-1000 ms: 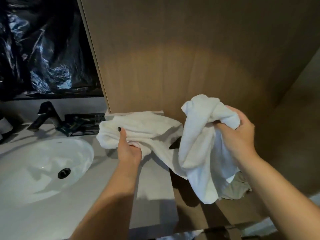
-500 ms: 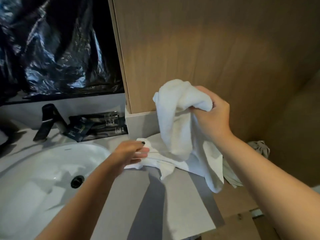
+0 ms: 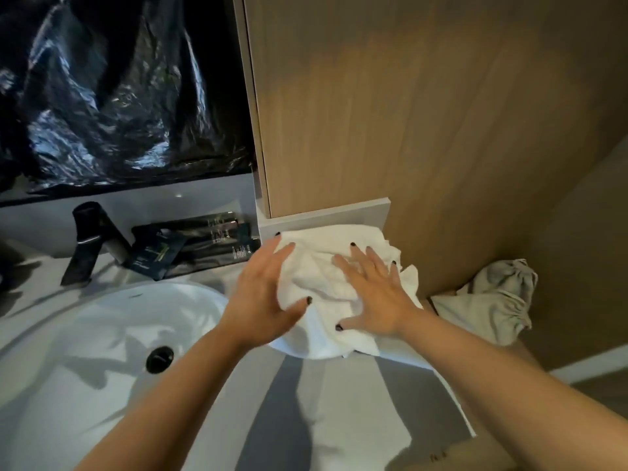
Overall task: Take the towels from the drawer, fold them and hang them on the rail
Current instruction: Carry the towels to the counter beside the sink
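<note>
Towel (image 3: 326, 266), white and crumpled, lying on the grey countertop (image 3: 306, 402) at its back right corner, against the base of the wooden cabinet panel (image 3: 407, 113). Pressed flat from above by the right hand (image 3: 377, 300), fingers straight and spread wide across the cloth. Touched along its left edge by the left hand (image 3: 261, 294), fingers straight and close together, thumb out toward the towel (dark polish on the nails of both hands). Nothing pinched or gripped by either hand. White basin (image 3: 102, 334) with a dark drain (image 3: 159, 358) to the left, black tap (image 3: 95, 239) behind it, dark sachets (image 3: 190, 246) beside the tap. Black plastic sheeting (image 3: 119, 90) above. Second, greyish cloth (image 3: 492, 300) bunched lower down to the right, apart from the towel.
</note>
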Demonstrator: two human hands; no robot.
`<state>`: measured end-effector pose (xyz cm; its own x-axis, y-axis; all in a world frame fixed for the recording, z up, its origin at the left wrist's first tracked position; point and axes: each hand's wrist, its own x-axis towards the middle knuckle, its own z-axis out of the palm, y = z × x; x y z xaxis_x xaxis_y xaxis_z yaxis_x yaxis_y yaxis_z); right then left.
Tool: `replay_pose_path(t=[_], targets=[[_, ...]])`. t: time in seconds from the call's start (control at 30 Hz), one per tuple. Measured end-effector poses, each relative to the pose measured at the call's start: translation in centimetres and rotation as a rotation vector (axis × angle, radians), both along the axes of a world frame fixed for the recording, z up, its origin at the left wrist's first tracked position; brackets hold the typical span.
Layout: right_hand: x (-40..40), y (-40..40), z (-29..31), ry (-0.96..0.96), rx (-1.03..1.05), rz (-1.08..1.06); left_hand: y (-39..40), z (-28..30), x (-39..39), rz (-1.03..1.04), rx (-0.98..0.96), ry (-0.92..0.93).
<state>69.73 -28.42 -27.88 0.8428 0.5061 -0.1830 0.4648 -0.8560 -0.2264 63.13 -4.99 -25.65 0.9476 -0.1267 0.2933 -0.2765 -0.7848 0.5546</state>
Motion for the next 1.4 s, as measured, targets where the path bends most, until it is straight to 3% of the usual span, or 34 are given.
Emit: replay_pose_path(t=[0.13, 0.27, 0.33, 0.47, 0.6, 0.7, 1.1, 1.4], targets=[[1.3, -1.7, -1.1, 0.079, -0.117, 0.059, -1.5, -1.9, 2.2, -0.133, 0.601, 0.118], [2.1, -1.2, -2.8, 0.189, -0.230, 0.158, -1.3, -4.8, 3.7, -0.147, 0.814, 0.320], [2.7, -0.8, -3.4, 0.139, -0.240, 0.165, -0.8, -6.0, 4.1, -0.139, 0.807, 0.303], [4.9, -0.3, -3.5, -0.163, -0.249, 0.227, -0.6, -7.2, 4.7, -0.052, 0.648, 0.166], [5.9, -0.8, -4.3, -0.273, -0.201, 0.287, 0.2, -9.7, 5.5, -0.037, 0.558, -0.061], [6.2, -0.9, -5.6, -0.276, -0.120, 0.248, 0.7, -10.8, 6.0, -0.030, 0.530, -0.119], [3.5, -1.4, -2.9, -0.051, -0.185, 0.205, -1.7, -6.7, 3.9, 0.036, 0.691, 0.212], [-1.1, -6.6, 1.8, -0.112, -0.029, 0.255, -6.4, -1.9, 0.3, 0.142, 0.614, 0.257]])
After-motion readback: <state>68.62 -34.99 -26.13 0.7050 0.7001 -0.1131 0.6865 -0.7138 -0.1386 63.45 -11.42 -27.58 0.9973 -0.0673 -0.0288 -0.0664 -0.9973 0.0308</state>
